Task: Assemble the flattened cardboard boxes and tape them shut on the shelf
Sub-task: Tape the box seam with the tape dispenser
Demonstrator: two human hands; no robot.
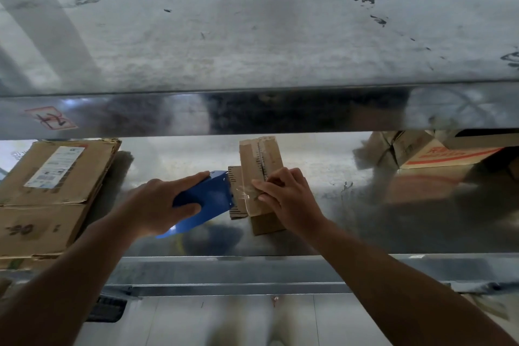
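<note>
A small brown cardboard box (261, 161) stands on the shiny metal shelf (323, 177), its top flaps folded together with a seam down the middle. My left hand (161, 203) grips a blue tape dispenser (209, 199) whose front end touches the box's left side. A strip of clear tape (245, 195) runs from the dispenser over the box's near end. My right hand (283, 194) rests on the near top of the box, fingers curled and pressing the tape down.
A stack of flattened cardboard boxes (47, 194) with a white label lies at the left of the shelf. Another carton (438, 153) with red print sits at the back right. An upper metal shelf (252, 36) overhangs, and the shelf's front rail (238, 270) runs below.
</note>
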